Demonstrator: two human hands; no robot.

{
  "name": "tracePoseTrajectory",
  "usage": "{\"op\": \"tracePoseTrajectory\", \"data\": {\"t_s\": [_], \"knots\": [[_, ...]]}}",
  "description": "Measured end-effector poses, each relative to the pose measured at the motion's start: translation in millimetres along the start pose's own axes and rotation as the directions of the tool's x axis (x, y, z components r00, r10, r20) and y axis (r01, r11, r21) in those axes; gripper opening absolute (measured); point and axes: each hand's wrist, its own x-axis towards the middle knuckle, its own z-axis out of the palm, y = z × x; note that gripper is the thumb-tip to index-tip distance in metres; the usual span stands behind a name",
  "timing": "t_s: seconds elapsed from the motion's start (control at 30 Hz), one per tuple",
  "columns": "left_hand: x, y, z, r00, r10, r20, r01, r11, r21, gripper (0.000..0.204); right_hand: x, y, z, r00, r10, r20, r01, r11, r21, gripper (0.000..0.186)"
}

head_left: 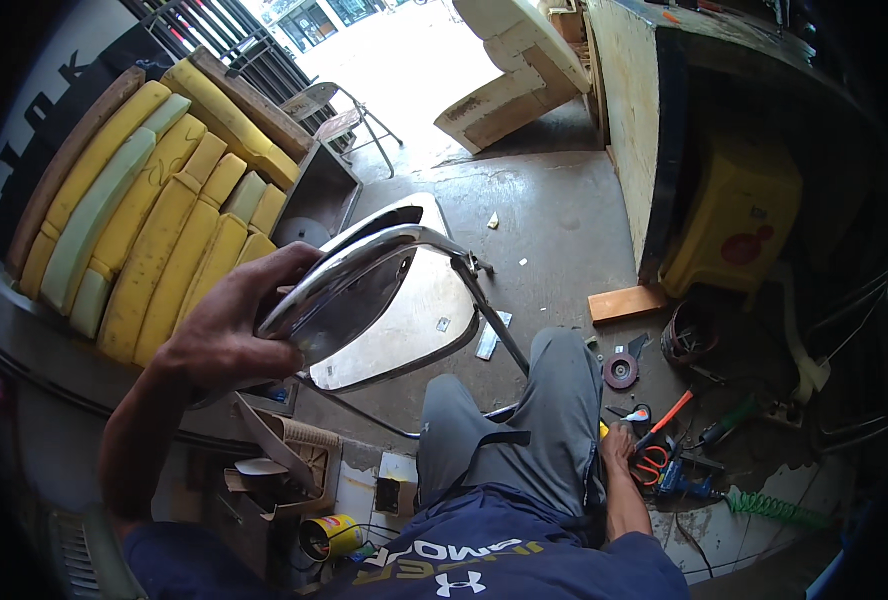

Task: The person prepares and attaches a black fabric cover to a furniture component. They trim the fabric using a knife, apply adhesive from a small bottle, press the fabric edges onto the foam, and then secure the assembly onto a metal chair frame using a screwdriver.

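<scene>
My left hand is wrapped round the shiny metal backrest frame of a chair, which is tilted in front of my knees. The chair's seat shows a pale, bare board with a dark edge. Down by my right thigh, my right hand is closed among tools on the floor. A bit of yellow shows at its fingers, but what it grips is mostly hidden. Close beside it lie orange-handled scissors, a tool with an orange handle and a blue air tool with a green coiled hose.
Stacked yellow foam pads stand at the left. A folding chair is near the bright doorway. Rightward lie an orange-brown block, a grinding disc and a bucket. A crate and yellow can sit lower left.
</scene>
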Motion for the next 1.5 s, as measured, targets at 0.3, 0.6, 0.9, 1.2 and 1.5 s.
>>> {"op": "tracePoseTrajectory", "data": {"t_s": [0.3, 0.6, 0.9, 1.2, 1.5], "knots": [[0, -4, 1, 0.999, 0.038, -0.01, -0.039, 0.997, -0.071, 0.085, -69, -31, -188, 0.987, -0.134, -0.093, 0.159, 0.92, 0.359, 0.041], [4, -1, -1, 0.998, 0.048, 0.046, -0.05, 0.998, 0.034, 0.077, -186, -184, -360, 0.317, -0.484, -0.816, 0.945, 0.232, 0.23, 0.05], [1, 0, -7, 0.997, 0.049, 0.062, -0.053, 0.996, 0.066, 0.075, -196, -216, -359, 0.264, -0.486, -0.833, 0.964, 0.106, 0.244, 0.055], [4, -5, -10, 0.996, 0.061, 0.063, -0.067, 0.993, 0.101, 0.077, -192, -218, -355, 0.307, -0.464, -0.831, 0.949, 0.084, 0.303, 0.051], [5, -9, -13, 0.993, 0.092, 0.07, -0.1, 0.988, 0.119, 0.08, -216, -213, -394, 0.175, -0.607, -0.775, 0.932, 0.355, -0.068, 0.042]]}}
